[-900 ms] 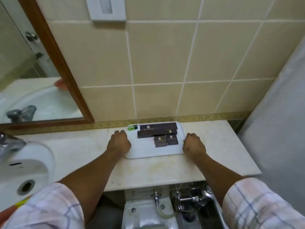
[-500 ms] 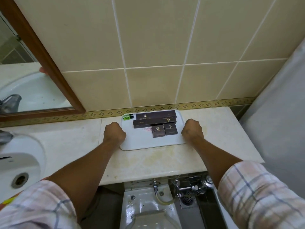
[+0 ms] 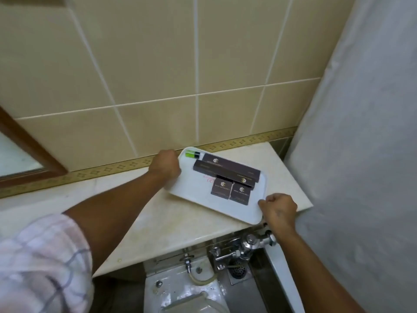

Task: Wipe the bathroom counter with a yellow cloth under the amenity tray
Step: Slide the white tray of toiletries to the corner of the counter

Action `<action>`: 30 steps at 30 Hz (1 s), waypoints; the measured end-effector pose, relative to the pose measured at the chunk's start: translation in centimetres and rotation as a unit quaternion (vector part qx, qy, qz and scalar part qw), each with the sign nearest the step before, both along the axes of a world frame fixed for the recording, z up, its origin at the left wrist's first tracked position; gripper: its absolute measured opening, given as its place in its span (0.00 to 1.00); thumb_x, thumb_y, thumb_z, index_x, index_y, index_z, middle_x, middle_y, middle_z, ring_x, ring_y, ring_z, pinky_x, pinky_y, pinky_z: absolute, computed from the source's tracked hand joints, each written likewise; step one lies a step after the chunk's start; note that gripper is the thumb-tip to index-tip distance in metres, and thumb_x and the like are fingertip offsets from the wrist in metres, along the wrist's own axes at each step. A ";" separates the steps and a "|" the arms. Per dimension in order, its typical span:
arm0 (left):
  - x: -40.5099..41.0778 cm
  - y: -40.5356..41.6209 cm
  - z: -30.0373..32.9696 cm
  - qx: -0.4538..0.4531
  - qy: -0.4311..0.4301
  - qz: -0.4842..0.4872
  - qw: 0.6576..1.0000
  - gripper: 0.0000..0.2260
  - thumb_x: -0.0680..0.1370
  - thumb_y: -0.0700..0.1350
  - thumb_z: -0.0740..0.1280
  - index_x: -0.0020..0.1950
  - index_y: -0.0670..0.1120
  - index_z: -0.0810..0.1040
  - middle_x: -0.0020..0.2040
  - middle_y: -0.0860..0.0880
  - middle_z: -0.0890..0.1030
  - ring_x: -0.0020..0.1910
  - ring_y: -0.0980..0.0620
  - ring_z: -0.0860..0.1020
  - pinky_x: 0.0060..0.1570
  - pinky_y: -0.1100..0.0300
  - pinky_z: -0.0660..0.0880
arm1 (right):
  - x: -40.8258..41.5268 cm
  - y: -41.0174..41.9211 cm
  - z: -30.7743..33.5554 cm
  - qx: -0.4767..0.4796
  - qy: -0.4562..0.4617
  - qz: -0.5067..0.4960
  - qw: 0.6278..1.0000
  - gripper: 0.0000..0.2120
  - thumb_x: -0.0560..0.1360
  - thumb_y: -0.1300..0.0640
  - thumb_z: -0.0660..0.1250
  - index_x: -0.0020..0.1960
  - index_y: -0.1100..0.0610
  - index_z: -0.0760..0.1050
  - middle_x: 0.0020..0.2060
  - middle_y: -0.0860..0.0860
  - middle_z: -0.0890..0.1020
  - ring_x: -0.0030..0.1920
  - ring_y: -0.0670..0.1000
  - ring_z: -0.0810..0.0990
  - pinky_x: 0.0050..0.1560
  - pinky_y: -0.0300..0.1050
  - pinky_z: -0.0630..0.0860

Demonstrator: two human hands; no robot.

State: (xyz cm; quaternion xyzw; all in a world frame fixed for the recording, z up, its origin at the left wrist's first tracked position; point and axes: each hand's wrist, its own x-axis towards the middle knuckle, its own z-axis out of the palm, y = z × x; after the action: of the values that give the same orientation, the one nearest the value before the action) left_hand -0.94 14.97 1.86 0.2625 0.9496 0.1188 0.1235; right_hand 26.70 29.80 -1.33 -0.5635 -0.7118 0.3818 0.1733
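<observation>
A: On the counter [image 3: 158, 222], both sets of fingers [image 3: 262, 203] grip the tray [image 3: 228, 205], left hand [image 3: 165, 167] far side, right hand [image 3: 279, 211] near corner.

B: Wiped yet?

A: No. The boxes [image 3: 225, 175] sit on it, no yellow cloth in view.

Mirror [image 3: 20, 152] cut off at left edge; box [image 3: 222, 188] lettering too small to read

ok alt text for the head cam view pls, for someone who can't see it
Both hands grip a white amenity tray on a beige bathroom counter: the left hand at its far left corner, the right hand at its near right corner. The tray sits skewed and carries dark boxes and a small green tube. No yellow cloth is visible.
</observation>
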 end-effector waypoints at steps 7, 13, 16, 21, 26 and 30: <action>3.9 16.4 -1.4 -0.011 0.063 -0.185 0.981 0.12 0.73 0.36 0.62 0.54 0.40 0.80 0.53 0.38 0.82 0.52 0.37 0.81 0.47 0.51 0.76 | 6.6 1.4 -2.0 -0.118 0.111 -0.212 0.964 0.03 0.68 0.63 0.74 0.39 0.62 0.81 0.31 0.58 0.85 0.19 0.47 0.79 0.22 0.37 0.73; 6.5 24.1 -4.2 -0.060 0.149 -0.265 0.951 0.13 0.77 0.33 0.58 0.57 0.38 0.78 0.55 0.38 0.81 0.54 0.37 0.80 0.49 0.47 0.77 | 6.6 2.6 -4.3 -0.150 0.172 -0.286 0.931 0.03 0.68 0.64 0.73 0.40 0.61 0.80 0.31 0.58 0.85 0.22 0.48 0.82 0.23 0.38 0.74; 6.8 26.2 -4.6 -0.071 0.173 -0.283 0.941 0.13 0.77 0.34 0.59 0.58 0.38 0.78 0.55 0.39 0.81 0.55 0.37 0.80 0.49 0.46 0.77 | 6.1 3.4 -4.8 -0.165 0.193 -0.302 0.919 0.03 0.68 0.65 0.73 0.41 0.61 0.80 0.33 0.58 0.85 0.25 0.50 0.84 0.24 0.38 0.76; 7.0 27.2 -5.3 -0.094 0.207 -0.312 0.923 0.11 0.76 0.34 0.61 0.54 0.38 0.81 0.53 0.39 0.82 0.53 0.38 0.81 0.46 0.48 0.77 | 5.7 4.2 -5.7 -0.155 0.207 -0.311 0.914 0.04 0.68 0.65 0.73 0.39 0.59 0.80 0.33 0.56 0.86 0.27 0.51 0.85 0.28 0.40 0.80; 6.6 26.4 -5.4 -0.080 0.203 -0.312 0.925 0.13 0.77 0.33 0.59 0.57 0.37 0.79 0.55 0.38 0.80 0.56 0.37 0.79 0.48 0.47 0.76 | 6.1 4.2 -5.9 -0.196 0.221 -0.311 0.903 0.04 0.70 0.65 0.74 0.41 0.59 0.80 0.38 0.57 0.86 0.34 0.53 0.86 0.33 0.43 0.83; 6.4 23.3 -4.4 -0.051 0.198 -0.311 0.928 0.19 0.74 0.34 0.62 0.65 0.40 0.71 0.58 0.38 0.78 0.58 0.37 0.76 0.51 0.46 0.76 | 6.7 3.6 -4.5 -0.126 0.109 -0.270 0.948 0.20 0.71 0.53 0.75 0.59 0.61 0.76 0.54 0.56 0.82 0.51 0.56 0.81 0.55 0.52 0.79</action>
State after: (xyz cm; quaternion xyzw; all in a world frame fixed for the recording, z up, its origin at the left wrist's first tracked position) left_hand 5.50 38.24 -2.57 0.5562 0.8302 -0.0290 -0.0233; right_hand 33.38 33.38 -5.79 -0.7068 -0.4556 0.4666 0.2742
